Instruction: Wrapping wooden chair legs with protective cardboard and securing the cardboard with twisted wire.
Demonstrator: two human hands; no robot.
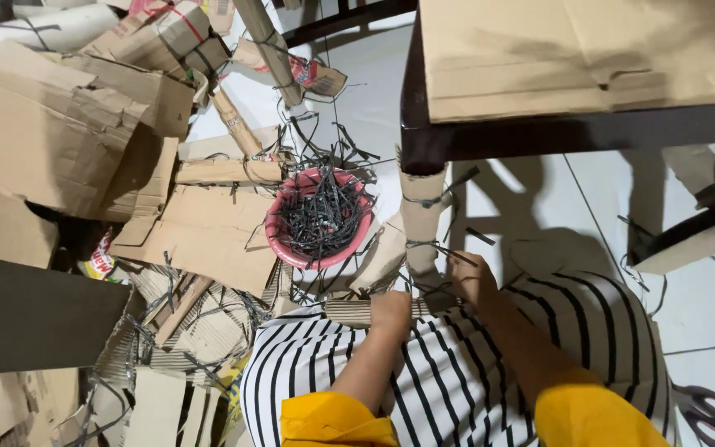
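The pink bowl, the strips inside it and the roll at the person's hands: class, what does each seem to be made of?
Pink bowl: probably plastic, with a smooth, even-coloured rim.
Strips: thin, dark, flat and kinked, perhaps plastic strapping; hard to tell.
Roll: cardboard, matte brown, bound with dark strips. Left hand and right hand rest at its lower end.

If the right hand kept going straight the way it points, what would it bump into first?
Probably the cardboard roll wrapped with dark straps, standing against the table leg. The right hand points up and left at it and looks almost touching already, though depth is hard to judge.
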